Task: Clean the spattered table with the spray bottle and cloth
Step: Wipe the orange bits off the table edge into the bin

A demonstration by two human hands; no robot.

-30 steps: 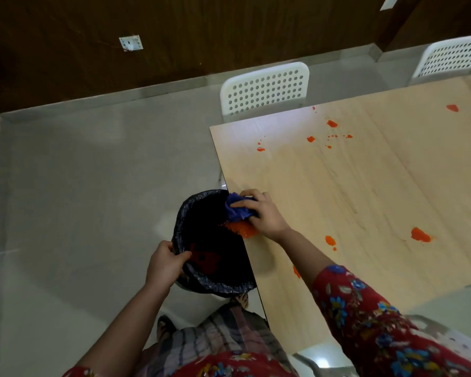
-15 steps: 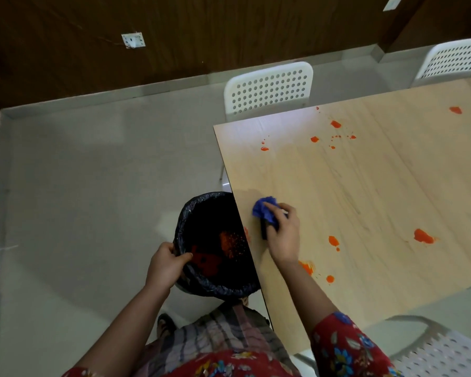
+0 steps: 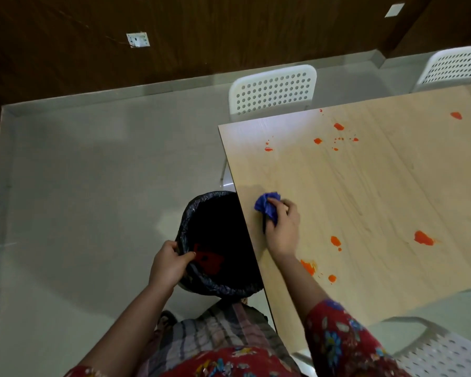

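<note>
The light wooden table [image 3: 378, 186] carries several orange spatters, such as one blob [image 3: 422, 237] at the right and one [image 3: 307, 266] beside my right forearm. My right hand [image 3: 282, 229] presses a crumpled blue cloth [image 3: 267, 206] onto the table near its left edge. My left hand [image 3: 169, 263] grips the rim of a black-lined bin [image 3: 218, 243] held just beside and below that edge, with red-orange matter inside. No spray bottle is in view.
A white perforated chair [image 3: 272, 91] stands at the table's far end, another [image 3: 454, 66] at the far right, and a third [image 3: 441, 352] at the near right. Grey floor lies to the left. A dark wooden wall runs behind.
My right hand with the cloth has moved off the table edge over the bin and back onto the tabletop. The orange mess at the edge is gone. The left hand still holds the bin.
</note>
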